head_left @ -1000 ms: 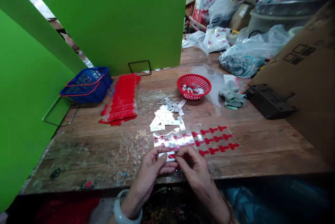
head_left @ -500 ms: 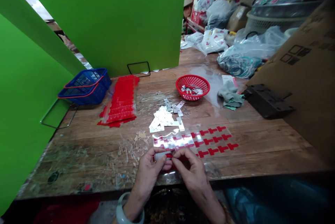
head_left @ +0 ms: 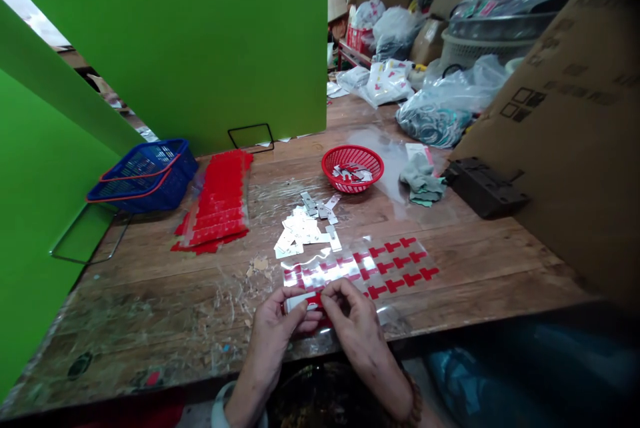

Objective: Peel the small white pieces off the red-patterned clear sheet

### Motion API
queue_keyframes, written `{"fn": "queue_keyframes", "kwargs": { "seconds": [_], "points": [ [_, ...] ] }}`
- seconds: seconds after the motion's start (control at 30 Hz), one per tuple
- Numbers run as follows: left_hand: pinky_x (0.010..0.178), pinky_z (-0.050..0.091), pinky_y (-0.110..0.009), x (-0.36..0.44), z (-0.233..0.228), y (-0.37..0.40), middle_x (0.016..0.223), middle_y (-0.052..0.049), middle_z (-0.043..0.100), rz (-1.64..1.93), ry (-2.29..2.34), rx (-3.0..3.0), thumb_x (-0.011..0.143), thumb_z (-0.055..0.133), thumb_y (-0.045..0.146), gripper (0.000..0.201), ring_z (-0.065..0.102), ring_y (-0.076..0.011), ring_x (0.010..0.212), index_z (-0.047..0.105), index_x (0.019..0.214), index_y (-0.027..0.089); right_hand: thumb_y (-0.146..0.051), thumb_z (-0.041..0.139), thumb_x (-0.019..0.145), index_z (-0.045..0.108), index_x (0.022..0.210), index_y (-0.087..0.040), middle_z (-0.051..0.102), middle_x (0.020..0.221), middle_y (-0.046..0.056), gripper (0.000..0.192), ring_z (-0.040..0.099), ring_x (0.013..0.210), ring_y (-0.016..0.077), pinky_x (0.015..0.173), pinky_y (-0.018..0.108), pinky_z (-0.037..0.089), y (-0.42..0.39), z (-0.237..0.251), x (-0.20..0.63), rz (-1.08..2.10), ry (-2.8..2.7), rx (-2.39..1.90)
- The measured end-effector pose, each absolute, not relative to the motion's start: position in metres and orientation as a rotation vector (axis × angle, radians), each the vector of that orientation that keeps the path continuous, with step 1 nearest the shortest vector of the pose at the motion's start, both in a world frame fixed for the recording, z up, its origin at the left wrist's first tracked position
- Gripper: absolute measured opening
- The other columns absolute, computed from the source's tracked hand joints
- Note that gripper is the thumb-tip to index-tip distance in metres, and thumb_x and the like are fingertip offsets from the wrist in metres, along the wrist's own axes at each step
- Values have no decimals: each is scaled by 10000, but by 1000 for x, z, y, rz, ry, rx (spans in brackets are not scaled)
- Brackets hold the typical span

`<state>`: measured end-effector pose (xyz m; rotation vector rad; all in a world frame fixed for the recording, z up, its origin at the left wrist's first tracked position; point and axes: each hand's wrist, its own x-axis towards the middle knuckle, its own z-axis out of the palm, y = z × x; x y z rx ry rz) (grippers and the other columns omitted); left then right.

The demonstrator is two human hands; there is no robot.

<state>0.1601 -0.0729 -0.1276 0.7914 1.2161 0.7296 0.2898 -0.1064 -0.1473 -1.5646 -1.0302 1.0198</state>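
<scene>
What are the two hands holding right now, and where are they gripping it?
Both hands pinch one small white strip with a red sticker: the left hand grips its left end, the right hand its right end with the fingertips, just above the wooden table edge.

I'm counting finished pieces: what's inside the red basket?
The red basket holds a small heap of white and red pieces. Its near wall hides the bottom, so no count is possible.

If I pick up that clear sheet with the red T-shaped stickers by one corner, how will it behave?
The clear sheet is glossy and lies wrinkled on the wooden table, so it looks thin and would probably flop and sag. It seems very light and may slide easily when pushed. The red T-shaped stickers would likely stay attached.
</scene>
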Motion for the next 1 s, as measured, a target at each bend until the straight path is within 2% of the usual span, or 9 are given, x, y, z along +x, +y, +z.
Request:
{"fn": "queue_keyframes", "kwargs": {
  "seconds": [0.4,0.67,1.0],
  "points": [
    [637,555,-252,161,-133,-73,715,-87,722,733,1208,791,700,686,230,308,691,-181,651,516,927,111,-185,505,795,534,699,-182,550,662,-13,100,507,610,121,572,204,407,-104,-147,287,915,-1106,-1646],
    [612,554,-241,160,-130,-76,688,-78,718,769,1226,773,658,718,251,325,687,-177,618,550,896,108,-181,499,803,547,725,-196,553,690,-11,93,498,613,123,579,213,393,-104,-153,284,828,-1185,-1643],
    [620,553,-245,159,-133,-74,694,-81,721,785,1227,787,661,711,242,292,688,-177,624,552,870,114,-195,466,843,549,770,-206,516,807,33,111,500,741,165,670,263,411,-106,-148,284,736,-1317,-1666]
  ]
}}
